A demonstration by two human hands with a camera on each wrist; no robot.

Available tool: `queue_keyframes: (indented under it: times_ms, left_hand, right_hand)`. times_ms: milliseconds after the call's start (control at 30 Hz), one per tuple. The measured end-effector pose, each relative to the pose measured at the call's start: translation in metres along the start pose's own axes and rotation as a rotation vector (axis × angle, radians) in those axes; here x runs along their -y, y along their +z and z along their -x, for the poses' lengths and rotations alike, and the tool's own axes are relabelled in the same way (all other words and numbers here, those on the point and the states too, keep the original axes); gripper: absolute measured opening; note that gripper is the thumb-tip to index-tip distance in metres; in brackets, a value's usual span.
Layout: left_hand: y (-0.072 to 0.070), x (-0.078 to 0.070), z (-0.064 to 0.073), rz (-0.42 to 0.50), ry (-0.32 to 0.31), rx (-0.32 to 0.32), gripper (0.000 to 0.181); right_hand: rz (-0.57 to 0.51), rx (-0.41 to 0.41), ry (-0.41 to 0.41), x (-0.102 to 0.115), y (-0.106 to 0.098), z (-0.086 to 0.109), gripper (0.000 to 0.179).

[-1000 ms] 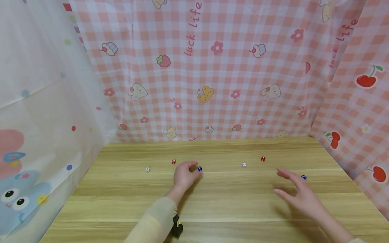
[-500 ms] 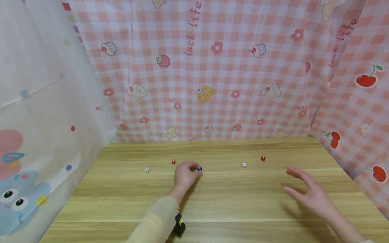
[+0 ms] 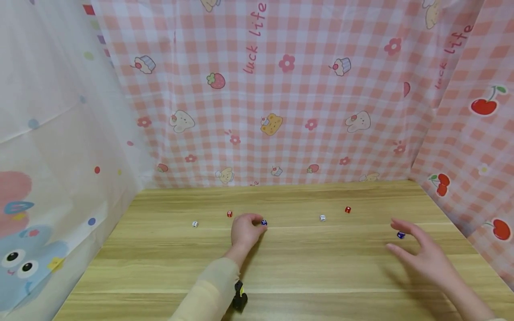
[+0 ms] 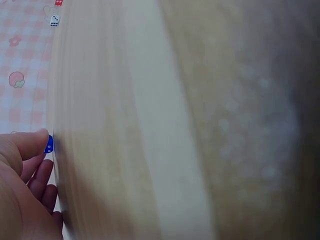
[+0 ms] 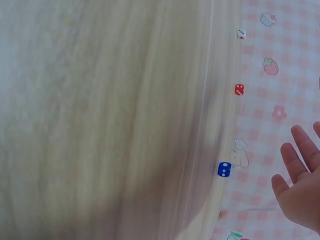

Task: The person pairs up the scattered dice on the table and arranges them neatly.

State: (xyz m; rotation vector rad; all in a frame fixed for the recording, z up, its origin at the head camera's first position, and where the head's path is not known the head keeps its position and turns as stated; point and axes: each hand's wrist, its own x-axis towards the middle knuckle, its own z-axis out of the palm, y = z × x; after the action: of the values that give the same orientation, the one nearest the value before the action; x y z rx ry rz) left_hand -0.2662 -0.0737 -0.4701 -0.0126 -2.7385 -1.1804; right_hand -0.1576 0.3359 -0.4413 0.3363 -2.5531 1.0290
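Note:
My left hand [image 3: 244,232] pinches a small blue die [image 3: 263,222] at the middle of the wooden table; in the left wrist view the thumb partly covers this die [image 4: 49,145]. My right hand [image 3: 426,255] is at the right, thumb and fingers spread apart, with a second blue die [image 3: 400,235] showing in the gap between them. In the right wrist view that die [image 5: 224,169] sits apart from the open fingers [image 5: 295,160].
Left of my left hand lie a white die [image 3: 195,224] and a red die [image 3: 230,214]. Between the hands, farther back, are another white die [image 3: 323,218] and red die [image 3: 347,209]. A checked cloth [image 3: 313,98] hangs behind the wooden table [image 3: 305,276].
My right hand has moved to the right, bringing the right-hand blue die between its spread thumb and fingers. The left hand has stayed at its blue die almost unmoved.

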Motion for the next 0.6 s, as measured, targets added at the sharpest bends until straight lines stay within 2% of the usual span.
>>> queue_keyframes:
  times_ms: [267,600]
  left_hand:
    - [0.002,0.001,-0.002,-0.027,0.012,-0.025,0.016]
    - [0.003,0.002,-0.003,-0.043,0.032,-0.025,0.011]
  right_hand:
    - [0.013,0.007,0.034,-0.007,-0.007,0.001,0.058]
    - [0.024,-0.037,0.007,-0.020,-0.013,0.000,0.060]
